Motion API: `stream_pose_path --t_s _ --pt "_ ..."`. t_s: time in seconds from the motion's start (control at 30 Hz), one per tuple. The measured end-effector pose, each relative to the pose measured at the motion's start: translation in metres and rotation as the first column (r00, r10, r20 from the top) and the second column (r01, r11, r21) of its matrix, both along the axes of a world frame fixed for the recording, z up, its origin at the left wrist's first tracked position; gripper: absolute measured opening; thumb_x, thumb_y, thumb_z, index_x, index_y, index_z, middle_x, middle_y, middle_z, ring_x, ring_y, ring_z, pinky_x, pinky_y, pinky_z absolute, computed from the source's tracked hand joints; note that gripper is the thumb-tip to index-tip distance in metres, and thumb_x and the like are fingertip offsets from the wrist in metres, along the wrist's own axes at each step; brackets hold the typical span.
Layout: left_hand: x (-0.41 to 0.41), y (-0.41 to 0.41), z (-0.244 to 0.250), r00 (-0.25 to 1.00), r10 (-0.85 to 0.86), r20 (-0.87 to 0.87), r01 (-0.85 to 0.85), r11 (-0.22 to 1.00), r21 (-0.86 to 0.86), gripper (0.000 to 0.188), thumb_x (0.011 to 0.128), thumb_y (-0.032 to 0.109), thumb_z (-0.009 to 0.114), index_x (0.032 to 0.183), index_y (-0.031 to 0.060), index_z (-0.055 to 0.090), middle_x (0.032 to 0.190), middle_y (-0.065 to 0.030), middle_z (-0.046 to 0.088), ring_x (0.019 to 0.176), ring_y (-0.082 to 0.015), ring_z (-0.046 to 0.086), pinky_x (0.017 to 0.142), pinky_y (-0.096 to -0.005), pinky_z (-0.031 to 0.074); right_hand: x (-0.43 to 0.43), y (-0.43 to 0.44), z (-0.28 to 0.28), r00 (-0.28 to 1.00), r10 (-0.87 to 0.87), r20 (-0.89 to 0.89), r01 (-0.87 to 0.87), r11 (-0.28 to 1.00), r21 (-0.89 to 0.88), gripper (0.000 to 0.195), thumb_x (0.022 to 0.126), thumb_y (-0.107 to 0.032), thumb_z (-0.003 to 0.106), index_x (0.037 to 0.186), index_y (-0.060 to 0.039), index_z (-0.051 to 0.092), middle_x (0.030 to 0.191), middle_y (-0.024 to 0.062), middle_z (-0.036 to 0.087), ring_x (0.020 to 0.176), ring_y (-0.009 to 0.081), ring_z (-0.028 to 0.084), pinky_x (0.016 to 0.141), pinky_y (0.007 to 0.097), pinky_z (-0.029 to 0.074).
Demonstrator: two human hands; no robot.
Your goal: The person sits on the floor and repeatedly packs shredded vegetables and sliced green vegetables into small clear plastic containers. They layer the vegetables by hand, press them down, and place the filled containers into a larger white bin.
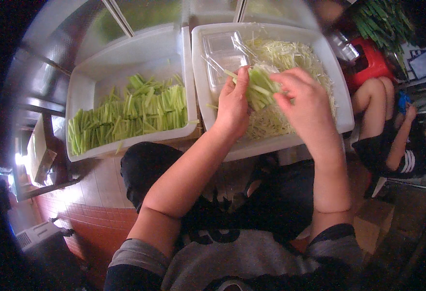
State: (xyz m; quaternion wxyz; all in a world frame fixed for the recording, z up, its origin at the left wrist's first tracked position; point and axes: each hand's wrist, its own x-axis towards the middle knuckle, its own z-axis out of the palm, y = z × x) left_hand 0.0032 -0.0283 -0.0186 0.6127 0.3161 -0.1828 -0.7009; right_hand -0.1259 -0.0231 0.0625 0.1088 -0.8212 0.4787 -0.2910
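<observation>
My left hand (235, 102) holds a bunch of cut green vegetable stalks (258, 89) above the right white plastic tub (344, 120). One paler stalk lies across the bunch, under the left thumb. My right hand (300, 96) is at the bunch's right side, fingers bent and thumb apart from them; whether it grips a stalk cannot be told. Below both hands, pale thin shreds (293, 54) fill much of the tub. A clear plastic container (224, 47) stands in its back left part. More cut stalks (136, 109) lie in rows in the left white tub (78, 78).
Another person (380, 105) sits at the right, with a blue thing by one hand. Beside that person are a red plastic stool (371, 62) and a heap of long green leaves (384, 23). A metal-framed glass panel (154, 16) rises behind the tubs.
</observation>
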Motion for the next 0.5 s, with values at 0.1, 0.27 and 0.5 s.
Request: stream_pose_path --t_s 0.1,0.27,0.5 --pt "-0.001 -0.001 -0.001 1.000 -0.018 -0.004 0.018 1.000 -0.007 0.044 0.097 0.040 0.045 0.127 0.0077 0.045 0.112 -0.0070 0.057 0.100 -0.0185 0.057 0.083 -0.0331 0.048 -0.004 -0.002 0.010 0.995 -0.049 0.092 0.049 0.999 0.011 0.028 0.072 0.001 0.068 0.099 -0.0036 0.064 0.093 0.0110 0.060 0.075 0.0235 0.064 0.068 0.0319 0.053" --pt "-0.003 0.002 -0.001 0.993 -0.097 -0.060 0.096 0.995 -0.016 0.044 0.097 0.041 0.045 0.127 0.0081 0.044 0.113 -0.0065 0.056 0.101 -0.0172 0.056 0.083 -0.0323 0.048 0.007 -0.011 -0.005 0.989 0.014 0.145 -0.027 0.996 0.084 0.024 0.076 0.003 0.067 0.099 -0.0018 0.064 0.095 0.0095 0.060 0.075 0.0167 0.064 0.065 0.0260 0.055" --pt "-0.001 0.003 -0.007 0.988 -0.154 -0.017 0.151 0.982 -0.110 0.044 0.091 0.026 0.059 0.127 0.0049 0.043 0.115 -0.0079 0.054 0.103 -0.0170 0.054 0.086 -0.0327 0.047 0.008 -0.019 -0.003 0.983 0.033 0.179 -0.012 0.993 -0.119 0.009 0.079 -0.009 0.065 0.087 -0.0051 0.065 0.084 0.0122 0.063 0.075 0.0306 0.062 0.066 0.0363 0.050"
